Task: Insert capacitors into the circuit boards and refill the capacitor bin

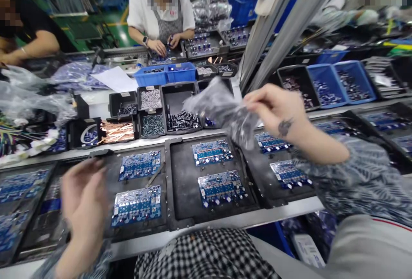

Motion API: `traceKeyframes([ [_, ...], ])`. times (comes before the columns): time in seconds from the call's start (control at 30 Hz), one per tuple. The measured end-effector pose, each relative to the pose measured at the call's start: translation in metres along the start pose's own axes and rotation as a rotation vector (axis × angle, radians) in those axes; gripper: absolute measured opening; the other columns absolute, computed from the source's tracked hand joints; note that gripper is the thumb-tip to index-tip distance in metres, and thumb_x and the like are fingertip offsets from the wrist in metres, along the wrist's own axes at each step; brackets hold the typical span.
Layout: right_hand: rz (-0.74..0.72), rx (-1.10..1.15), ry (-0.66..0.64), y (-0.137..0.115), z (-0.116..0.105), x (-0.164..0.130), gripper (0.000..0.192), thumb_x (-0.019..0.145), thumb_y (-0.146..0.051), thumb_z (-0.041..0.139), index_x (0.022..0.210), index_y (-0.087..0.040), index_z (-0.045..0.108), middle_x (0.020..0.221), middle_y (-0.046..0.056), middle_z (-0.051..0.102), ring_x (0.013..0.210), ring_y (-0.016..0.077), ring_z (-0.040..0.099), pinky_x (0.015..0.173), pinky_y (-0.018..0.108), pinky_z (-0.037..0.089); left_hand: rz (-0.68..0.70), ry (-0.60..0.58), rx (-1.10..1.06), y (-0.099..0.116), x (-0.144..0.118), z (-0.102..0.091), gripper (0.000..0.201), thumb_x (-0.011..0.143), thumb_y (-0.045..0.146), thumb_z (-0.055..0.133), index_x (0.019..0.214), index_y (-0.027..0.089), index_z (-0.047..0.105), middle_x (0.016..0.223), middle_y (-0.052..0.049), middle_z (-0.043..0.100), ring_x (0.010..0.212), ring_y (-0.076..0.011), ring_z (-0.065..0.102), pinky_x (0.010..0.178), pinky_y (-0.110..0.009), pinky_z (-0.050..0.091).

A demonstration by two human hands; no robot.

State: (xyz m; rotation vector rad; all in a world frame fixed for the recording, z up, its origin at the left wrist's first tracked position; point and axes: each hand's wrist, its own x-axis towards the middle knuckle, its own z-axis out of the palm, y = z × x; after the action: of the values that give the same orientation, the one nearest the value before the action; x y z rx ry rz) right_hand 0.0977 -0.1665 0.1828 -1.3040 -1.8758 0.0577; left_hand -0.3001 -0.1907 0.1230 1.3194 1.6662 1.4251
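Observation:
My right hand (278, 109) pinches a crumpled clear plastic bag (222, 105) by its edge. The bag hangs to the left of that hand, above the parts bins and the far edge of a black tray (183, 201). Whether anything is inside the bag I cannot tell. My left hand (85, 197) is smeared by motion over the left side of the line, beside a blue circuit board (137, 206); its finger state does not show clearly. Two more circuit boards (220, 186) lie in the middle tray.
Small black bins hold dark components (182, 120), copper strips (117, 131) and pale parts (150, 98). Blue bins (354, 82) stand at the right, behind a slanted metal post (289, 25). Across the line a co-worker (161, 17) handles parts. Plastic bags (35, 94) lie at left.

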Motion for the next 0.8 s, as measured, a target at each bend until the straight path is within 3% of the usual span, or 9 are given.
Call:
traceKeyframes([
  [0.1,-0.126,0.304,-0.247,-0.056,0.025,-0.03,0.015,0.093,-0.014,0.056,0.084,-0.024,0.061,0.085,-0.002,0.075,0.079,0.0125,0.071,0.075,0.026,0.055,-0.154,-0.214,-0.286,-0.015,0.007,0.043,0.026,0.078,0.048,0.08,0.096,0.032,0.071,0.101,0.004,0.071,0.103,-0.0213,0.066,0.104,-0.038,0.051],
  [0.17,-0.231,0.529,-0.435,-0.081,0.043,-0.047,0.017,0.096,-0.012,0.052,0.086,-0.023,0.06,0.087,-0.002,0.075,0.08,0.011,0.071,0.077,0.025,0.056,-0.254,-0.619,-0.377,-0.018,0.002,0.066,0.04,0.076,0.056,0.08,0.097,0.023,0.071,0.1,-0.003,0.072,0.097,-0.0216,0.067,0.098,-0.038,0.053],
  [0.27,-0.299,0.681,-0.655,-0.106,0.06,-0.064,0.015,0.099,-0.013,0.051,0.09,-0.022,0.059,0.089,0.001,0.074,0.083,0.0111,0.07,0.078,0.025,0.057,-0.146,-1.354,-0.373,-0.018,-0.027,0.064,0.044,0.082,0.057,0.078,0.107,0.021,0.073,0.106,-0.007,0.073,0.1,-0.0237,0.068,0.097,-0.04,0.053],
  [0.33,-0.268,0.655,-0.702,-0.115,0.061,-0.072,0.013,0.1,-0.014,0.052,0.091,-0.021,0.059,0.089,0.002,0.073,0.083,0.0117,0.069,0.076,0.026,0.057,0.006,-1.555,-0.352,-0.016,-0.051,0.047,0.039,0.089,0.052,0.073,0.114,0.023,0.075,0.107,-0.007,0.073,0.105,-0.0248,0.066,0.101,-0.04,0.051],
  [0.43,-0.239,0.562,-0.674,-0.124,0.048,-0.084,0.013,0.099,-0.014,0.052,0.092,-0.022,0.059,0.088,0.001,0.073,0.082,0.0128,0.07,0.074,0.026,0.057,0.088,-1.479,-0.402,-0.015,-0.078,0.022,0.038,0.095,0.049,0.068,0.12,0.022,0.075,0.114,-0.009,0.073,0.108,-0.0247,0.066,0.101,-0.039,0.05],
  [0.57,-0.107,0.429,-0.706,-0.127,0.028,-0.104,0.008,0.1,-0.025,0.057,0.107,-0.025,0.062,0.11,0.007,0.076,0.097,0.0186,0.074,0.079,0.032,0.063,-0.048,-1.276,-0.369,-0.015,-0.094,0.007,0.033,0.096,0.049,0.068,0.097,0.018,0.078,0.106,-0.01,0.071,0.1,-0.021,0.067,0.098,-0.036,0.051],
  [0.63,-0.082,0.369,-0.699,-0.124,0.031,-0.12,0.041,0.095,-0.045,0.067,0.13,-0.025,0.059,0.128,0.015,0.072,0.113,0.0273,0.072,0.084,0.042,0.064,-0.128,-1.191,-0.301,-0.016,-0.099,0.004,0.038,0.097,0.053,0.066,0.089,0.017,0.077,0.099,-0.009,0.07,0.095,-0.0198,0.066,0.096,-0.036,0.051],
  [0.67,-0.116,0.354,-0.651,-0.123,0.036,-0.129,0.055,0.093,-0.054,0.067,0.138,-0.024,0.057,0.127,0.017,0.072,0.114,0.0298,0.071,0.085,0.044,0.064,-0.154,-1.17,-0.274,-0.015,-0.101,0.002,0.04,0.097,0.055,0.065,0.088,0.017,0.076,0.098,-0.009,0.069,0.095,-0.0197,0.066,0.096,-0.037,0.051],
  [0.8,-0.253,0.456,-0.382,-0.121,0.067,-0.157,0.031,0.106,-0.044,0.045,0.115,-0.024,0.066,0.091,0.008,0.078,0.082,0.0221,0.073,0.074,0.038,0.06,-0.101,-1.213,-0.243,-0.008,-0.103,-0.002,0.036,0.1,0.05,0.06,0.098,0.018,0.076,0.107,-0.01,0.068,0.106,-0.0212,0.064,0.104,-0.04,0.048],
])
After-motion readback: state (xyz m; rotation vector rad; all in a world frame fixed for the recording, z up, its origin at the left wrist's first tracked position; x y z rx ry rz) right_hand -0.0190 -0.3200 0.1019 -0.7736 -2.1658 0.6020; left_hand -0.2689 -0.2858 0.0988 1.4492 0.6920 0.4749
